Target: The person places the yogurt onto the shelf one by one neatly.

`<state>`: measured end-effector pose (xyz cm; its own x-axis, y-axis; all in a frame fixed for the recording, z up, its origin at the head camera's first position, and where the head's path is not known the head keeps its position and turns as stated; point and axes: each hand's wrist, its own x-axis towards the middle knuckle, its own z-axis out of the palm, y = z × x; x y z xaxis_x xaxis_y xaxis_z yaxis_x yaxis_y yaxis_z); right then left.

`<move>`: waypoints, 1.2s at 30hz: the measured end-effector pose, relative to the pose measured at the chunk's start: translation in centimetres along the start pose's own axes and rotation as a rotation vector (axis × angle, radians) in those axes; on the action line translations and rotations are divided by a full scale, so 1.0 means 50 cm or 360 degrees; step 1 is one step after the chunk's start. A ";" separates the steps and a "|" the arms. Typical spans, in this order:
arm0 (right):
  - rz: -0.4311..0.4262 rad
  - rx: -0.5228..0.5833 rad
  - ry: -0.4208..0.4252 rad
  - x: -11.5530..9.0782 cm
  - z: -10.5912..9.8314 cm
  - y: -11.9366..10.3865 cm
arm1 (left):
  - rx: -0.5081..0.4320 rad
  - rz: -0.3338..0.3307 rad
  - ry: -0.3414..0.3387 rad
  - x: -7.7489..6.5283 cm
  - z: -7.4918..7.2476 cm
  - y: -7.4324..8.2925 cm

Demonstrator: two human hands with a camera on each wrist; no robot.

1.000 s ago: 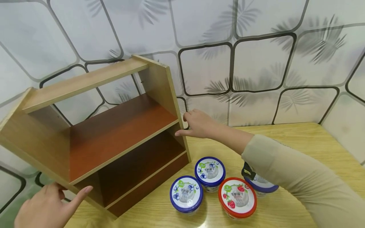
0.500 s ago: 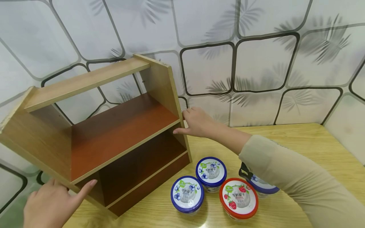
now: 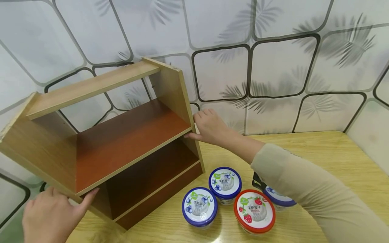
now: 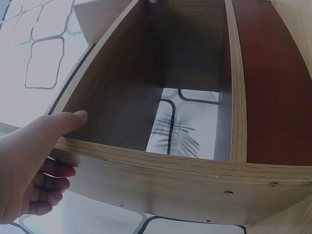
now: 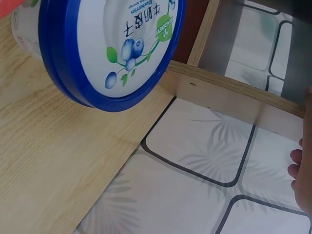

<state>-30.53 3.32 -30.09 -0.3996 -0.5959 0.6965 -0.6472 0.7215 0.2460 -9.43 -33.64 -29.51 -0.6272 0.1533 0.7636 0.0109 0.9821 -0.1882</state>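
A small wooden shelf unit (image 3: 130, 135) with red-brown boards stands on the left of the table in the head view. My left hand (image 3: 48, 212) holds its left side panel, the thumb under the middle board's front edge. In the left wrist view that hand (image 4: 24, 165) has its thumb inside the panel and its curled fingers outside. My right hand (image 3: 212, 128) grips the right panel, thumb tucked below the middle board, fingers outside. Only a sliver of the right hand (image 5: 304, 165) shows at the edge of the right wrist view.
Right of the unit stand tubs with blue rims, a left one (image 3: 199, 207) and a back one (image 3: 225, 182), and a red-rimmed tub (image 3: 254, 211). Another blue-rimmed tub (image 3: 281, 197) is partly hidden by my right sleeve (image 3: 304, 182). A patterned wall (image 3: 273, 67) rises behind the table (image 3: 307, 145).
My left hand has moved right and its thumb has come up against the middle board. My right hand has closed in on the right panel, its thumb rising under the board. The tubs have stayed put.
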 end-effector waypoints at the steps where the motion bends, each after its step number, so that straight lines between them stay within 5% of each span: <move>1: -0.0004 -0.0006 0.0017 0.001 0.001 0.000 | 0.0013 0.0043 0.0074 0.001 0.003 -0.001; 4: 0.0008 -0.0007 0.0036 0.002 0.002 -0.001 | 0.0057 0.0090 0.0187 0.000 0.007 -0.001; 12: 0.0039 -0.0061 -0.0002 0.004 0.006 -0.003 | 0.0077 -0.0041 0.0062 -0.005 0.004 0.005; 18: 0.0045 -0.0107 -0.0008 0.009 0.005 -0.012 | 0.0055 -0.0022 0.0146 -0.007 0.004 0.003; 28: 0.0026 -0.0153 0.0024 0.013 0.003 -0.016 | 0.0026 -0.0007 0.0131 -0.007 0.001 0.004; 36: 0.0000 0.0008 0.0087 0.010 0.002 -0.018 | 0.0044 -0.0076 -0.0040 -0.011 -0.005 0.009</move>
<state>-30.24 2.35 -30.06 -0.3635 -0.5758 0.7324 -0.6507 0.7195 0.2427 -8.88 -33.25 -29.87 -0.6460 0.1030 0.7564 -0.0411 0.9847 -0.1692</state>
